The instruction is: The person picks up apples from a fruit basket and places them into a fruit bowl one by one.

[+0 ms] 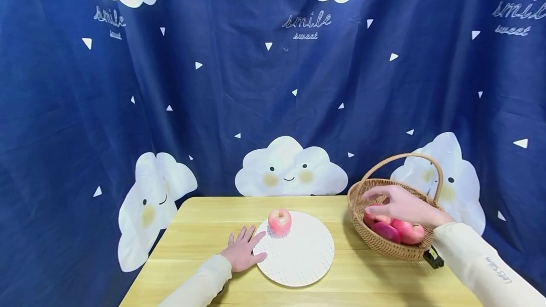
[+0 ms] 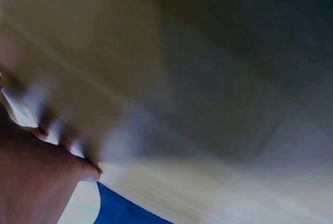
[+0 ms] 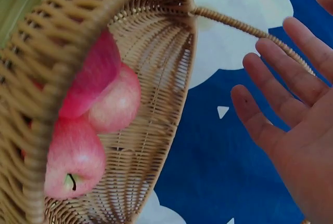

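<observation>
My left hand [image 1: 244,251] lies with spread fingers at the left edge of a round white plate [image 1: 300,257], thumb and forefinger over its rim. One red-pink apple [image 1: 279,222] sits near the back of that plate. Over a wicker basket [image 1: 370,239] is my right hand [image 1: 401,205], palm down, partly covering the fruit. Inside lie apples [image 1: 409,232] and a smooth, darker pink elongated piece [image 1: 386,232]. In the right wrist view, the hand [image 3: 307,104] has loosely extended fingers and holds nothing, apart from the apples [image 3: 75,156].
The basket's arched handle [image 1: 401,156] rises behind my right hand. A small black object [image 1: 433,257] shows beside the basket under the right wrist. A blue curtain [image 1: 256,89] with white clouds hangs right behind the wooden table [image 1: 204,221].
</observation>
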The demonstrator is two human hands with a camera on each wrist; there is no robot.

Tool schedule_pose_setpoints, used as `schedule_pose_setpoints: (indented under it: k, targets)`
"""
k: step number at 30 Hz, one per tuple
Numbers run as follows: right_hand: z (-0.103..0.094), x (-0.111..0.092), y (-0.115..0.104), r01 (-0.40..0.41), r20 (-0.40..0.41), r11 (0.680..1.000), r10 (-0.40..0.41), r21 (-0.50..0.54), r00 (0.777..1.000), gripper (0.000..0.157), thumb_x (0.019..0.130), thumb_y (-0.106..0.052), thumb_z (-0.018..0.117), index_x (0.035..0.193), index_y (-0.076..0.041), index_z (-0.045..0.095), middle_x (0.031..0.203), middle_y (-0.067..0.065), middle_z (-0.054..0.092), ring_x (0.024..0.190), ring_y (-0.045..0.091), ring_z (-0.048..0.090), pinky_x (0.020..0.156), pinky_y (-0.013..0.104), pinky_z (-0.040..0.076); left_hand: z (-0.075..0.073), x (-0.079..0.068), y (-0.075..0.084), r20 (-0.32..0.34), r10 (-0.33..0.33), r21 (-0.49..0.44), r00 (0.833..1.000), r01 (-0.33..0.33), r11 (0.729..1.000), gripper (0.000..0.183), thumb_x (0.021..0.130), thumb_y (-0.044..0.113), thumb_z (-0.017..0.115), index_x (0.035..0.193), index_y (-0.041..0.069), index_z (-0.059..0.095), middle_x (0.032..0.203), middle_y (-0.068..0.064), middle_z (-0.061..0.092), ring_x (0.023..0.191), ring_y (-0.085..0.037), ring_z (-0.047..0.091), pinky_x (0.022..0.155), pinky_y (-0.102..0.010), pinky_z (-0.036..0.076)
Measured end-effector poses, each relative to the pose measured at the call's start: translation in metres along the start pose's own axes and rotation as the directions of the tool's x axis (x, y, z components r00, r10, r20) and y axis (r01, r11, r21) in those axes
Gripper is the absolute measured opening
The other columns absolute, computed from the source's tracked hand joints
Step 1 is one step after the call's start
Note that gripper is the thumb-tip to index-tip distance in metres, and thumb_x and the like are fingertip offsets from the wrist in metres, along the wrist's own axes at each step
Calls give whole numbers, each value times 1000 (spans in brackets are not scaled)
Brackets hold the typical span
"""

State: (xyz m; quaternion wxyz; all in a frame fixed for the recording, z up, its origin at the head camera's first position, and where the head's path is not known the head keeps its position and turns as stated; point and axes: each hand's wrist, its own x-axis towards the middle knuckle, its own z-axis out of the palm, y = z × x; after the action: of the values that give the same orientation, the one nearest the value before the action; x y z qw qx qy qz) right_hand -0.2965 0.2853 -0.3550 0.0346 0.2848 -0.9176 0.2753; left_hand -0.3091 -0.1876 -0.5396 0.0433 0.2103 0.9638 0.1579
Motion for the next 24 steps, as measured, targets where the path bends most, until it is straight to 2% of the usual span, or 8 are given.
schedule_pose_setpoints:
  k: [3,8,13,16,24]
  targets:
    - [-5,0,3,-10,-1,1000,10,-24,1000,35,91,-41,74,120,-21,71,102,-12,72,82,7,63,78,23,50,-2,0,0,-8,-3,5,1000,3,1000,76,97,65,46,158,22,34,165,-21,23,151,-49,17,112,-77,11]
    - [-10,1,13,-38,-12,996,37,-81,999,35,91,-45,73,120,-26,70,112,-12,71,93,6,63,83,23,50,-3,-1,-2,-9,-12,4,1000,12,1000,75,97,65,46,158,22,35,165,-21,23,151,-49,18,112,-77,10]
    - [-15,2,24,-53,5,998,53,-27,999,35,94,-39,71,124,-23,68,121,-7,70,112,18,63,92,29,51,-5,-2,-1,-6,-15,-5,1000,15,1000,75,97,64,47,158,21,35,165,-21,23,151,-49,17,112,-77,10]
    - [-18,3,32,-46,4,999,46,-18,999,35,95,-37,69,125,-19,68,121,-4,71,115,22,64,94,34,52,-6,-4,1,1,-15,-7,1000,15,1000,74,98,63,47,158,21,35,165,-21,22,151,-49,17,112,-77,11]
    - [-23,6,51,-67,-14,998,67,-4,998,35,96,-37,68,124,-17,69,119,-2,72,112,21,67,89,23,52,-3,-2,4,2,-2,1,1000,2,1000,75,98,64,47,158,21,35,165,-22,23,151,-50,18,112,-77,11]
